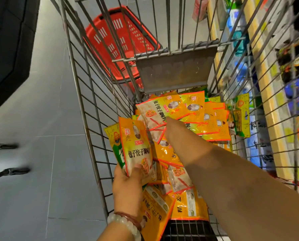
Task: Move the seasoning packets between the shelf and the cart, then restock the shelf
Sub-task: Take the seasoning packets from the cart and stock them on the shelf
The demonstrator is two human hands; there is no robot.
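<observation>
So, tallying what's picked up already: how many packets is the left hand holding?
2 visible: an orange packet in front and a green-edged packet behind it, both gripped by the left hand. More may be hidden.

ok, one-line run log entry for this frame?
phase: gathering from cart | left hand: holds packet stack | right hand: reaching into loose packets, grip hidden | red basket: beyond cart

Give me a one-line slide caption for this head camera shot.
Left hand grips orange seasoning packets while right hand reaches into the packet pile in a metal wire cart.

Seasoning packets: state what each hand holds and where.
Left hand grips a few upright seasoning packets by their bottom edge. Right hand reaches into the pile; its fingers are hidden, so cannot tell.
</observation>
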